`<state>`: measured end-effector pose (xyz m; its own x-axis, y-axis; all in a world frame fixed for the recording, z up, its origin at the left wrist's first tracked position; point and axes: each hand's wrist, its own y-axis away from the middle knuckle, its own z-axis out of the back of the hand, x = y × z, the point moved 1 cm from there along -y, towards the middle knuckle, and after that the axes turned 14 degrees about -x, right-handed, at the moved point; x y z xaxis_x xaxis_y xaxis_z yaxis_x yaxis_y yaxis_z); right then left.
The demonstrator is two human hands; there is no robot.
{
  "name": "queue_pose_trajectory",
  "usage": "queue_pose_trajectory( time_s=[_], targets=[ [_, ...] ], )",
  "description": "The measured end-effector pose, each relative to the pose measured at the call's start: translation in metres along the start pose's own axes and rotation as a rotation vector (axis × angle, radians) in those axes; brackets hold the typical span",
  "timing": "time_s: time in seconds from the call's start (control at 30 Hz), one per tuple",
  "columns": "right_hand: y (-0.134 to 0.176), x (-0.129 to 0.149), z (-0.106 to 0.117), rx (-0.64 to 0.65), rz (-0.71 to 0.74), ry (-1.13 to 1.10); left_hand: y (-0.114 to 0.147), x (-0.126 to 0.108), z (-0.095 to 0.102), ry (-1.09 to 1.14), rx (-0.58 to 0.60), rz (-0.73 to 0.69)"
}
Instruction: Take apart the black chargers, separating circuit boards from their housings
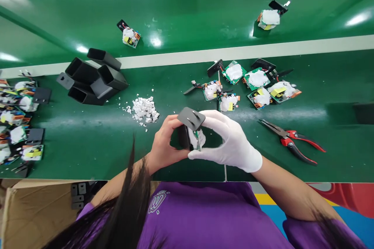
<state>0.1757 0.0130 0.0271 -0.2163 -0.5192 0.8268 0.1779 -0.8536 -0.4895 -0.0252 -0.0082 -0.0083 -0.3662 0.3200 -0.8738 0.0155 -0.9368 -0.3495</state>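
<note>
My bare left hand (163, 144) grips a black plastic housing (183, 137) by its ends, thumb near and fingers far. In its white glove, my right hand (230, 142) holds a circuit board (199, 140) coated with white glue, right against the housing. How far the board sits inside the housing I cannot tell. A black plug cap (190, 118) with two metal prongs tilts above both parts, at my right fingertips. Left of my hands lies a heap of white flakes (144, 109). Red-handled long-nose pliers (288, 136) rest to the right, jaws partly apart.
Several glue-coated circuit boards (257, 78) with plug caps lie beyond my right hand. Empty black housings (99, 78) are piled back left, and more boards (17, 134) crowd the left edge. Single boards (131, 37) stand past the pale strip (175, 57). A cardboard box (41, 214) is below left.
</note>
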Motion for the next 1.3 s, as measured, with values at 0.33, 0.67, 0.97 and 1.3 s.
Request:
queue_pose_trajectory(
  time_s=[0.33, 0.67, 0.97, 1.3],
  targets=[
    [0.004, -0.003, -0.007, 0.158, -0.525, -0.245, 0.001, 0.001, -0.002, 0.074, 0.022, 0.016],
    [0.007, -0.006, -0.021, 0.081, -0.792, -0.421, -0.013, -0.006, -0.001, 0.308, 0.196, 0.238],
    [0.004, 0.000, -0.020, 0.016, -0.549, -0.038, -0.016, 0.000, -0.008, 0.469, 0.203, 0.520],
    [0.005, -0.007, -0.028, -0.042, -0.536, -0.013, -0.014, 0.000, -0.014, 0.478, 0.035, 0.580]
  ],
)
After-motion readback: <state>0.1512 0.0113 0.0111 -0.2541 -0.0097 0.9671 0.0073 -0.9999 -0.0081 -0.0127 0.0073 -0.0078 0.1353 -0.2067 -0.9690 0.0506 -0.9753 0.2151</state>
